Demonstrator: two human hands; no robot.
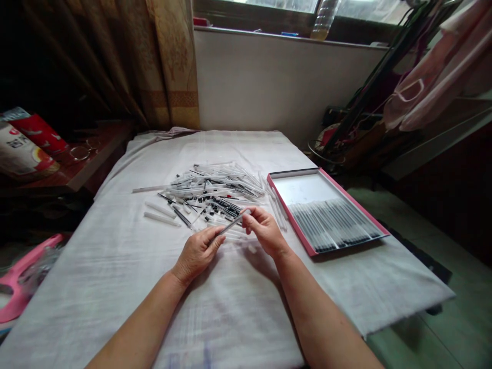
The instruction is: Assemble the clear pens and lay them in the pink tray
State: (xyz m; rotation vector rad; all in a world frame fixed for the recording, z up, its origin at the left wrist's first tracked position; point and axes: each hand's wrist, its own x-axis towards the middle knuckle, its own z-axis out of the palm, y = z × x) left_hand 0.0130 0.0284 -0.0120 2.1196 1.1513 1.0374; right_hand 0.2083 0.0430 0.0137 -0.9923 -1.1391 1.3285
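Note:
Between my hands is a slim pen (232, 224) with a dark core, tilted up to the right. My left hand (198, 252) is closed round its lower end. The fingers of my right hand (263, 228) pinch its upper end, where a pale tip shows. Just beyond my hands lies a loose heap of clear pen barrels (226, 177), dark refills (180, 216) and small black caps (207, 197). To the right, a shallow pink-edged box (299, 225) holds a row of pens (338, 225) with dark cores, lying side by side.
A pale cloth (115, 266) covers the table. At the left stand a side table (88, 166) with packages and glasses (80, 152), and a pink plastic object (23, 271). A curtain (169, 61) hangs behind; pink clothing (430, 82) hangs at the right.

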